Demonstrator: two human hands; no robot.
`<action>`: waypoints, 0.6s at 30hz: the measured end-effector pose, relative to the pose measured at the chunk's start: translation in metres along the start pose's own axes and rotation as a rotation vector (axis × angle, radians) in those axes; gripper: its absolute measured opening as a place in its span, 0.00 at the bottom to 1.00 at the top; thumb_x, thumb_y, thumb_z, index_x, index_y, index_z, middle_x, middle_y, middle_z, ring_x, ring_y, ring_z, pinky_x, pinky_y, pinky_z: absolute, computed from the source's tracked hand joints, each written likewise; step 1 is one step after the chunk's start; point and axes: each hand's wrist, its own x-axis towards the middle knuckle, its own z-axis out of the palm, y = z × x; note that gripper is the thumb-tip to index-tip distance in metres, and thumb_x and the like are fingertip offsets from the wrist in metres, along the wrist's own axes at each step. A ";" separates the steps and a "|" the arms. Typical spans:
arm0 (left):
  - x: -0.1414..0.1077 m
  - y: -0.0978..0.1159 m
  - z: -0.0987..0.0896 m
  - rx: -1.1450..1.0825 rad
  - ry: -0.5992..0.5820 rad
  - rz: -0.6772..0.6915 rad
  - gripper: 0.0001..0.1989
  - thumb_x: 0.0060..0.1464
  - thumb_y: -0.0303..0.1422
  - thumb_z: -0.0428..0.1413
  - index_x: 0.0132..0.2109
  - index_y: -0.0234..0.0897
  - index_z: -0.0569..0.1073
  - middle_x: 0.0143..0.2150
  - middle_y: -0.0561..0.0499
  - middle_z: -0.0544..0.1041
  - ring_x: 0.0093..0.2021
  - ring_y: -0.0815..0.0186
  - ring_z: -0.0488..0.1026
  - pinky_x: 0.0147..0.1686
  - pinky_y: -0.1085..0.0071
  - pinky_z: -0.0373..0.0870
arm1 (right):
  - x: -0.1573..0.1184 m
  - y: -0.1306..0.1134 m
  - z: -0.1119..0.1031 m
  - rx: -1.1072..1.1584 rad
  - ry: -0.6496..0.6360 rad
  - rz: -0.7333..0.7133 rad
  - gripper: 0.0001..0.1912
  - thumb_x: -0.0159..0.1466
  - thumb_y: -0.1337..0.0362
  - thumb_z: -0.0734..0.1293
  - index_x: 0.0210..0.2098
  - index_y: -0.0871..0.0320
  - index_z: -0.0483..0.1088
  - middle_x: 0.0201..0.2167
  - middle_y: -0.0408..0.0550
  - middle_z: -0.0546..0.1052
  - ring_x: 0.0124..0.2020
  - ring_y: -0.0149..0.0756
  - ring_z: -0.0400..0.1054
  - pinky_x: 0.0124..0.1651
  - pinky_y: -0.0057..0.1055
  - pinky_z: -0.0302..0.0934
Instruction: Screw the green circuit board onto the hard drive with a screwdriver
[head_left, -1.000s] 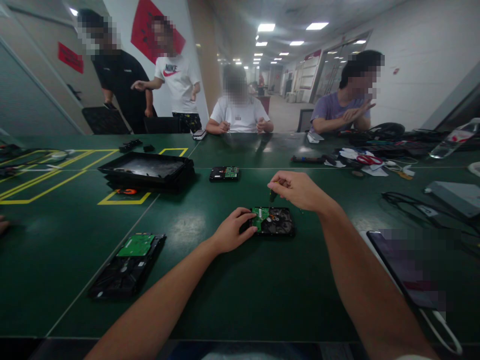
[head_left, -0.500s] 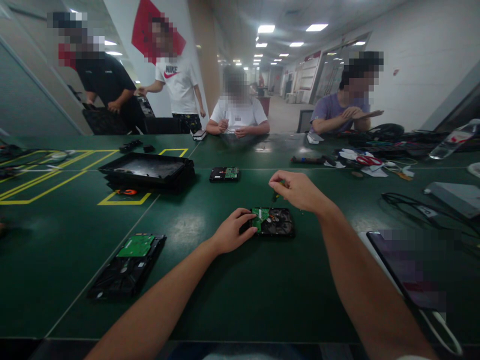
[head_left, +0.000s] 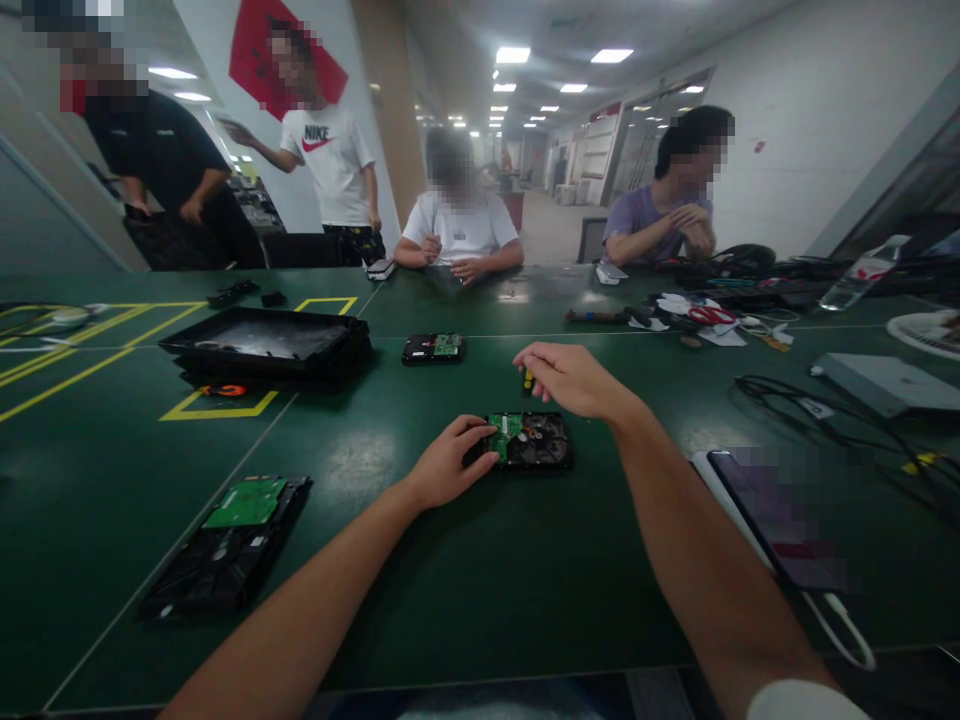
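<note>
A hard drive (head_left: 547, 441) with a green circuit board lies flat on the green table (head_left: 420, 590). My left hand (head_left: 454, 462) grips its left end, thumb and fingers on the board's edge. Above the drive, my right hand (head_left: 562, 378) is closed round a yellow and black screwdriver (head_left: 528, 382), which points down with its thin shaft at the drive's upper edge. Whether the tip touches a screw is too small to tell. A second hard drive (head_left: 229, 545) lies at the left, and a smaller-looking one (head_left: 433, 348) sits farther back.
Stacked black trays (head_left: 262, 345) stand at the back left, an orange item (head_left: 225, 390) before them. At the right are a phone (head_left: 772, 515), a grey box (head_left: 885, 383), cables (head_left: 795, 405) and a bottle (head_left: 862, 275). Several people are across the table.
My right hand has brought the screwdriver over the drive from beyond its upper edge, and the tool is now more upright. The whole view has shifted slightly. My left hand stays on the drive.
</note>
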 end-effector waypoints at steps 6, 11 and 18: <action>0.001 -0.001 0.003 0.040 -0.005 -0.016 0.25 0.67 0.45 0.54 0.66 0.41 0.71 0.64 0.39 0.69 0.64 0.52 0.69 0.65 0.51 0.69 | 0.000 0.011 0.011 0.015 0.106 -0.059 0.13 0.73 0.64 0.62 0.55 0.56 0.68 0.33 0.44 0.79 0.27 0.31 0.74 0.35 0.28 0.69; 0.004 -0.003 0.004 0.101 -0.048 -0.015 0.25 0.68 0.44 0.53 0.66 0.41 0.70 0.69 0.38 0.66 0.69 0.48 0.64 0.67 0.48 0.64 | -0.008 0.019 0.028 -0.106 0.336 -0.169 0.09 0.72 0.61 0.64 0.51 0.54 0.66 0.40 0.47 0.79 0.37 0.38 0.75 0.45 0.36 0.69; 0.008 -0.007 0.004 0.157 -0.104 0.006 0.26 0.67 0.43 0.53 0.68 0.42 0.69 0.71 0.37 0.65 0.70 0.46 0.63 0.66 0.44 0.62 | -0.028 0.045 0.052 -0.206 0.541 -0.220 0.19 0.71 0.60 0.65 0.60 0.53 0.63 0.54 0.57 0.75 0.49 0.47 0.74 0.54 0.47 0.70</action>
